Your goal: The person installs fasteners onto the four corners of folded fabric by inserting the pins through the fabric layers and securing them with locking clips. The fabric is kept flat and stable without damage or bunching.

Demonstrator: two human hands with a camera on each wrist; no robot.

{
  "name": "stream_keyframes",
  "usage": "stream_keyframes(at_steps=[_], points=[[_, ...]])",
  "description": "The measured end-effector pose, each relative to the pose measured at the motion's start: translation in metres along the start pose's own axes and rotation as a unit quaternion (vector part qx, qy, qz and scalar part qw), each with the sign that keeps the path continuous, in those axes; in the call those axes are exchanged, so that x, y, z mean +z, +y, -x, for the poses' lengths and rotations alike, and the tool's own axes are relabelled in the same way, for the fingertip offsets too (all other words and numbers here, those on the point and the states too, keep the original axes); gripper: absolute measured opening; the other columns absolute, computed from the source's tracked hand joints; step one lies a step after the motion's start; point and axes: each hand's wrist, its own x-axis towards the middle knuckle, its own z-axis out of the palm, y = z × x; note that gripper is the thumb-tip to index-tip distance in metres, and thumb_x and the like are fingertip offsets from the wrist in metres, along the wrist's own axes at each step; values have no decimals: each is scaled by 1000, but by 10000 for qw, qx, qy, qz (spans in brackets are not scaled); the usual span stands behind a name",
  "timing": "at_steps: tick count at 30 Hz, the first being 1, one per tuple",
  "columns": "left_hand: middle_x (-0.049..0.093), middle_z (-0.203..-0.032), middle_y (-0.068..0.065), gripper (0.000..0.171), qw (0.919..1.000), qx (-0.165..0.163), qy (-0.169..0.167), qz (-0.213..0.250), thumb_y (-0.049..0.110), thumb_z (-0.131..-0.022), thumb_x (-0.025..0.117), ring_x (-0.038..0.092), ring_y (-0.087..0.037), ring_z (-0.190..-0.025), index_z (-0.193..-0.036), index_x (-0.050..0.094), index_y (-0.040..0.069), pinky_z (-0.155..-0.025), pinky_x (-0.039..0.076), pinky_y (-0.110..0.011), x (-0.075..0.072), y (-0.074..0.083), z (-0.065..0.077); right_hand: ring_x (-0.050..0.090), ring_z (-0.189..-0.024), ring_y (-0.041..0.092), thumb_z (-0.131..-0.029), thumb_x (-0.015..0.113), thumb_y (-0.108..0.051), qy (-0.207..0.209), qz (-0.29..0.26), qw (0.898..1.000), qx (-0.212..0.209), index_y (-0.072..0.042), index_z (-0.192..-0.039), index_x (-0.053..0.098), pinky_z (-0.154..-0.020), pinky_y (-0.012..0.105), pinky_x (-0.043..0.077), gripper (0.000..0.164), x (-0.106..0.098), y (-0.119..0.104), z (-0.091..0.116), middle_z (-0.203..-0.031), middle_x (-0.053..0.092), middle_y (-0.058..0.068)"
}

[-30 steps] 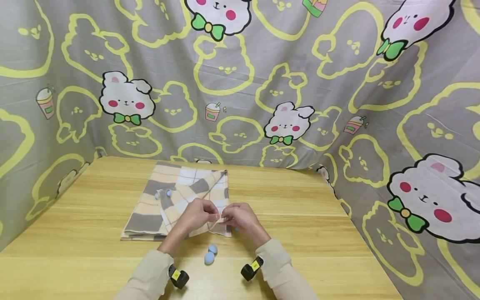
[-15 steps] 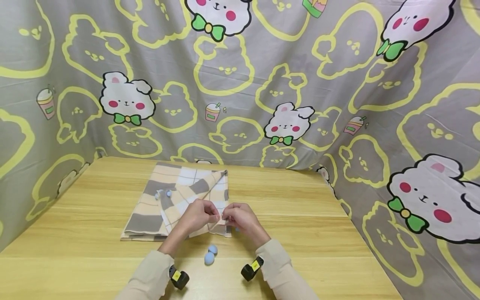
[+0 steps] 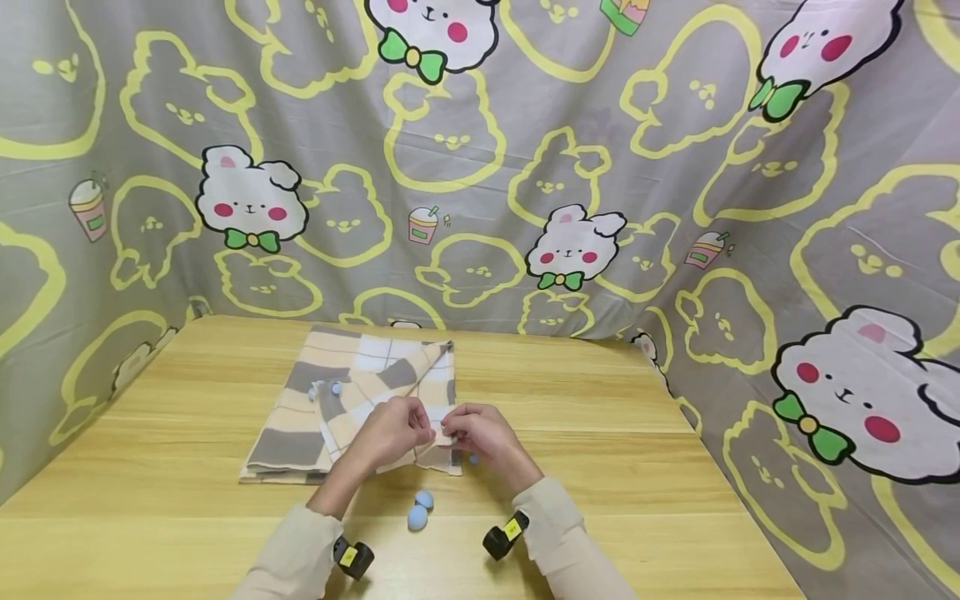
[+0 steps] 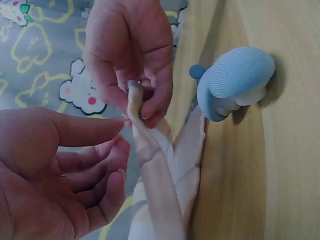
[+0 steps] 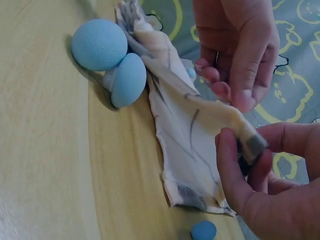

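Note:
A folded plaid fleece blanket (image 3: 288,446) in beige, grey and white lies on the table. My right hand (image 3: 483,433) pinches a raised, folded edge of it between thumb and fingertips, over a dark grey patch (image 5: 256,145). Just left of that, the thumb and index fingertips of my left hand (image 4: 55,170) come together right at the cloth edge. A very thin pin-like piece shows at the left thumb tip, mostly hidden by the fingers. Two blue rounded, mushroom-like pieces (image 5: 100,45) with whitish bases sit together on the table in front of the blanket.
Further small blue pieces (image 3: 337,388) rest on the blanket's left part. One small blue piece (image 5: 203,230) lies beside its right front corner. The wooden table (image 3: 600,483) meets a cartoon-print curtain (image 3: 480,167) at the back and sides.
My left fingertips have drawn slightly left, widening the small gap to the right hand. The right hand keeps its pinch on the blanket edge, and the head view has shifted a little.

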Motion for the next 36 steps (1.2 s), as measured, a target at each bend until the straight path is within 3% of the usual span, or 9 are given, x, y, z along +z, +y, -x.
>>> stream_keyframes(at_steps=[8, 12, 15, 19, 23, 30, 36], points=[[65, -71, -3, 9, 9995, -66, -252, 164, 10, -83, 78, 59, -15, -64, -86, 70, 10, -57, 44, -28, 0, -2, 1, 57, -76, 11, -86, 63, 0, -131, -10, 9999, 87, 3, -95, 67, -73, 24, 52, 10, -2, 2, -2, -82, 62, 0], [65, -67, -1, 10, 9994, 12, -350, 79, 8, -84, 76, 58, -14, -60, -78, 68, 10, -55, 42, -26, -4, -2, 1, 59, -78, 11, -85, 64, 2, -195, -43, 9998, 87, 1, -94, 67, -75, 23, 51, 9, -3, 3, -3, -83, 63, 0], [63, -61, -1, 16, 9976, 50, -693, -36, 6, -85, 75, 54, -12, -54, -72, 65, 10, -51, 39, -24, -7, -1, 4, 59, -78, 11, -83, 67, 2, -219, -57, 9997, 87, 2, -95, 67, -75, 24, 51, 11, -3, 2, -2, -86, 63, 1], [63, -57, -6, 18, 9889, 5, -1474, -167, 3, -84, 75, 51, -11, -49, -71, 64, 7, -48, 38, -22, -9, 7, 10, 60, -77, 12, -85, 68, 1, -269, -76, 9996, 63, 5, -98, 66, -76, 25, 53, 14, -3, 1, -1, -90, 61, 3], [65, -60, -8, 18, 9770, -142, -2080, -453, 5, -83, 78, 55, -13, -51, -71, 65, 8, -49, 45, -25, -9, 14, 18, 64, -78, 13, -87, 68, 1, -338, -85, 9994, 18, 7, -102, 65, -80, 29, 57, 16, -3, 2, -1, -91, 62, 4], [65, -60, -7, 24, 9629, -324, -2472, -1031, 12, -79, 85, 59, -17, -51, -68, 64, 11, -50, 51, -30, -9, 19, 24, 63, -77, 13, -88, 67, 1, -429, -3, 9991, -40, 12, -107, 62, -83, 33, 59, 23, -2, 0, 0, -94, 63, 6], [64, -60, -6, 27, 9586, -333, -2557, -1207, 18, -78, 88, 56, -15, -50, -68, 63, 12, -48, 43, -26, -3, 20, 23, 62, -79, 13, -87, 69, 1, -377, 123, 9992, 39, 11, -106, 63, -81, 30, 58, 22, -2, -1, 1, -95, 62, 5]])
